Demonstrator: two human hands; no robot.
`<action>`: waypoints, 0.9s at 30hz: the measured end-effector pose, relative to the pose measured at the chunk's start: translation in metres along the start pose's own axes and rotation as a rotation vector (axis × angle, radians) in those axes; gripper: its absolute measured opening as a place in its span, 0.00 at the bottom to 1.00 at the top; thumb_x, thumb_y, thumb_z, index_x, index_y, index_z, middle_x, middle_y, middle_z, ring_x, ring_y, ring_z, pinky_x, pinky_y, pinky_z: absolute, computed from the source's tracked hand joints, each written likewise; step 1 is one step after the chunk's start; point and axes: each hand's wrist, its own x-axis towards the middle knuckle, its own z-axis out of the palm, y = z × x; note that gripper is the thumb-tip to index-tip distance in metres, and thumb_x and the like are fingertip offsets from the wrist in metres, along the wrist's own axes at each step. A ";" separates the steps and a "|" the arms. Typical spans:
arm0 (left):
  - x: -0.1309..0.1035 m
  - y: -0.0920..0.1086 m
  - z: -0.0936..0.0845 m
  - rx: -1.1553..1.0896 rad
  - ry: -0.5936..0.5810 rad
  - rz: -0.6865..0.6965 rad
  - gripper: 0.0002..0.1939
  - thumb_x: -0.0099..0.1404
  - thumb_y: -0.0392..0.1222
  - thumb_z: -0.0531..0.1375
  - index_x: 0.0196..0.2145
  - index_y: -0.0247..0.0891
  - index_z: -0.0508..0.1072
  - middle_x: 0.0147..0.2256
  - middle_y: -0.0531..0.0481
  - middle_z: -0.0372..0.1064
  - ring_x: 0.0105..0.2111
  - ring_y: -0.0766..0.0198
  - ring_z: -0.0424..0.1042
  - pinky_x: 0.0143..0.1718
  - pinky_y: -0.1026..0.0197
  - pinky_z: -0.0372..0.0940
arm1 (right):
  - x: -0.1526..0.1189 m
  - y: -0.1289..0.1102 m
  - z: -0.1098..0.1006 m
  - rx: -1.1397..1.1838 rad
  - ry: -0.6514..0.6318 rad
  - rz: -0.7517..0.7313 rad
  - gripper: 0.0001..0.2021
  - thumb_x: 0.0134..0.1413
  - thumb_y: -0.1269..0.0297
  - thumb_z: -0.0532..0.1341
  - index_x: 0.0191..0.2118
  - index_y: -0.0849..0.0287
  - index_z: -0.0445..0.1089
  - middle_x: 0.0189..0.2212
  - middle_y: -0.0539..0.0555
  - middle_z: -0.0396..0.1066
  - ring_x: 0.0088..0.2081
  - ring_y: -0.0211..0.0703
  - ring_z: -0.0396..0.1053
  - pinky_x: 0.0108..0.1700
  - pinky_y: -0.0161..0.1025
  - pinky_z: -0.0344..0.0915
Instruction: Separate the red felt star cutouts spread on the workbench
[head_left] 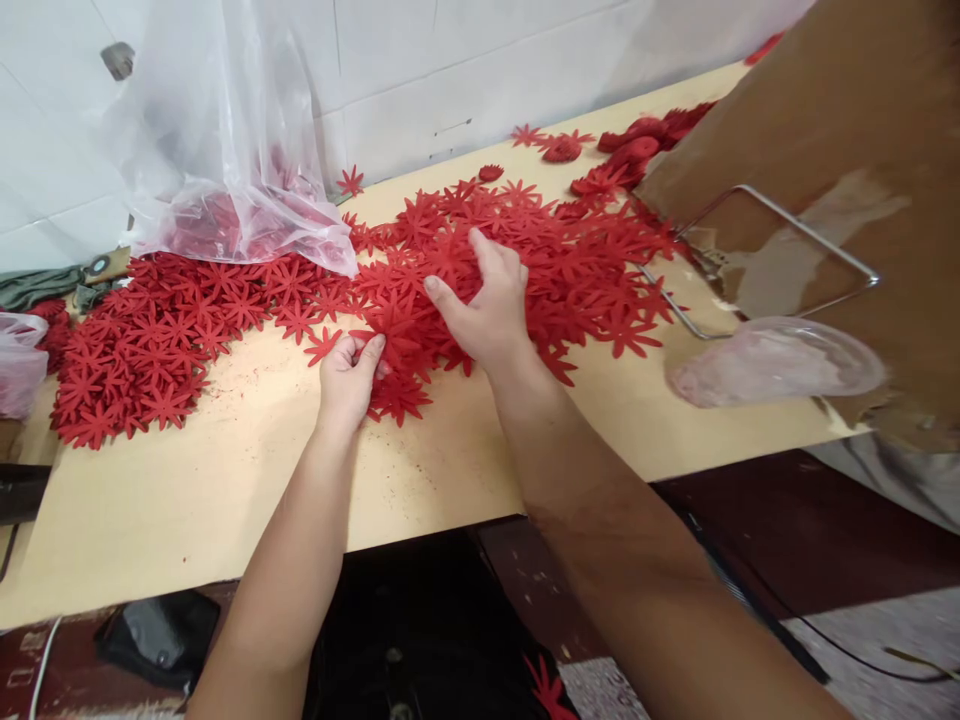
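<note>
Pale table (277, 490) nearest. Left hand (345, 388) at near edge of red heap (600, 255), thumb and finger pinched on red flower (393, 325); flower lies just beyond and right of fingertips, left hand nearer to it than right. Right hand (495, 305) farther in, thumb and fingers spread, above heap. Heap's long axis runs sideways across table. Plastic bag (240, 150) beyond left hand, near wall (405, 70).
</note>
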 end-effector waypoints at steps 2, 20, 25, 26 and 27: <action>0.000 0.000 -0.001 0.015 0.006 0.008 0.18 0.54 0.48 0.65 0.17 0.37 0.63 0.14 0.58 0.62 0.15 0.75 0.59 0.21 0.69 0.54 | -0.005 -0.019 -0.003 0.096 -0.079 -0.011 0.31 0.49 0.39 0.57 0.51 0.58 0.67 0.51 0.63 0.66 0.55 0.55 0.63 0.53 0.55 0.62; 0.006 -0.006 -0.001 -0.074 -0.025 0.017 0.09 0.56 0.36 0.64 0.37 0.40 0.74 0.23 0.56 0.70 0.26 0.68 0.71 0.36 0.63 0.65 | -0.009 -0.029 0.012 0.576 -0.181 0.336 0.14 0.44 0.52 0.63 0.25 0.54 0.59 0.15 0.44 0.58 0.17 0.33 0.55 0.20 0.35 0.54; 0.005 -0.010 0.000 0.035 0.085 0.101 0.17 0.57 0.34 0.63 0.45 0.41 0.73 0.41 0.48 0.74 0.43 0.65 0.72 0.48 0.61 0.64 | -0.011 -0.037 0.006 0.487 -0.238 0.309 0.25 0.42 0.38 0.61 0.20 0.55 0.55 0.15 0.45 0.52 0.18 0.31 0.50 0.19 0.35 0.46; 0.005 -0.009 -0.001 0.070 0.103 0.131 0.15 0.57 0.35 0.63 0.44 0.41 0.74 0.47 0.46 0.72 0.49 0.63 0.70 0.50 0.61 0.62 | -0.012 -0.039 0.005 0.465 -0.235 0.298 0.28 0.41 0.35 0.59 0.18 0.56 0.52 0.15 0.45 0.49 0.19 0.30 0.47 0.20 0.35 0.45; 0.004 -0.008 -0.002 0.099 0.118 0.157 0.14 0.57 0.37 0.63 0.42 0.41 0.75 0.52 0.45 0.69 0.54 0.61 0.66 0.53 0.60 0.61 | -0.012 -0.041 0.003 0.446 -0.231 0.293 0.30 0.40 0.32 0.58 0.16 0.56 0.50 0.15 0.45 0.47 0.19 0.30 0.45 0.20 0.35 0.43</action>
